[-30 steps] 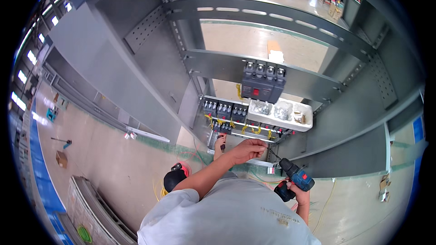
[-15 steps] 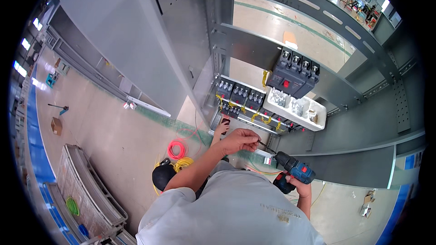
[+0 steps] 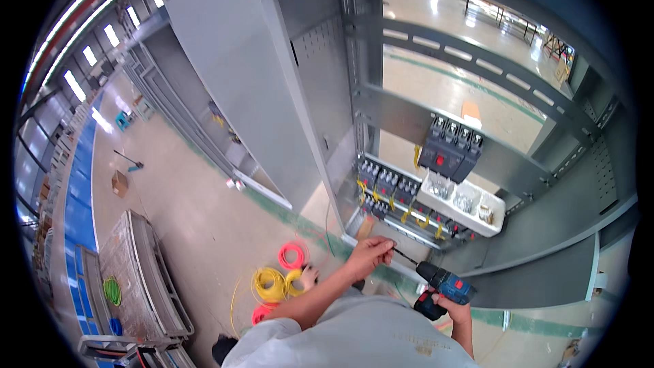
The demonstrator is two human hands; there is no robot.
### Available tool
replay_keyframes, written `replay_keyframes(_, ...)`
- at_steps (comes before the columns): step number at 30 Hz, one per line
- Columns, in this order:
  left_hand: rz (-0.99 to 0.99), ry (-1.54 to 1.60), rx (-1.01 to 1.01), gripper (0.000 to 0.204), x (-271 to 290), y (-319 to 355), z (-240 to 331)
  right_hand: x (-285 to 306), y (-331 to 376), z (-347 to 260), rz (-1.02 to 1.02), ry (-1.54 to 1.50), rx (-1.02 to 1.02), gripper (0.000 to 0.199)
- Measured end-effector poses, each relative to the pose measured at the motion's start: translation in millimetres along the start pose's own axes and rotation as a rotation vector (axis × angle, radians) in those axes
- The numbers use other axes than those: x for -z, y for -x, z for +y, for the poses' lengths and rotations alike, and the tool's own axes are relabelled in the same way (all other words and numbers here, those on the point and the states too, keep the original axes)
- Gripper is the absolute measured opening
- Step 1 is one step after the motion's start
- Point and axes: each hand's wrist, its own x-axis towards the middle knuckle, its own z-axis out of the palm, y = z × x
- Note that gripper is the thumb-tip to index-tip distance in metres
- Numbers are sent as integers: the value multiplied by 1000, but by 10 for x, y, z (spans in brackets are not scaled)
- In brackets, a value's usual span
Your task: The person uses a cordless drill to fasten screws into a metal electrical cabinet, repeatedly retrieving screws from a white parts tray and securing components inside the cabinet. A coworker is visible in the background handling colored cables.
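My right hand point(image 3: 458, 310) is wrapped round the handle of a blue and black cordless drill point(image 3: 446, 282), whose nose points up and left. A long, thin dark bit point(image 3: 406, 256) sticks out of its chuck. At the bit's far end, the fingers of my left hand point(image 3: 371, 257) are pinched together; whether they grip the tip or a small piece on it is too small to tell. Beyond my hands stands an open grey metal cabinet. In it a large black circuit breaker point(image 3: 449, 148) with a red switch sits above a white foam tray point(image 3: 460, 203) holding small metal hardware in bags.
Several smaller breakers point(image 3: 387, 182) with yellow wires line a lower rail. A grey door panel point(image 3: 235, 88) stands left of the opening. Yellow point(image 3: 270, 285) and red wire coils point(image 3: 292, 255) lie on the floor, beside a partly hidden co-worker's hand point(image 3: 310, 277). A flat cart point(image 3: 136, 276) stands farther left.
My view has tilted upward, so the cabinet sits lower and farther right. The co-worker's hand has left the cabinet's base. My hands keep their hold on drill and bit.
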Motion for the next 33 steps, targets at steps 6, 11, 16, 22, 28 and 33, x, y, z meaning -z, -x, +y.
replay_keyframes(6, 3, 40, -126, 23, -289, 70, 155, -39, -54, -132, -4, -87, 75, 27)
replay_keyframes(11, -33, 206, -288, 19, -764, 131, 173, -12, -103, -12, -51, -288, 157, 29)
replay_keyframes(16, -133, 175, -331, 19, -1306, 148, 375, -93, -92, -136, -91, -519, 204, 39)
replay_keyframes(22, -360, 54, -132, 39, -1635, 254, 513, -98, -101, -243, -228, -767, 285, 42)
replay_keyframes(28, -545, -842, -107, 41, -1574, 567, 1484, -84, -128, -405, -276, -831, 431, 45)
replay_keyframes(33, -125, -1371, -1268, 36, -2290, 1185, 3443, -48, 27, -540, -142, -908, 499, 50)
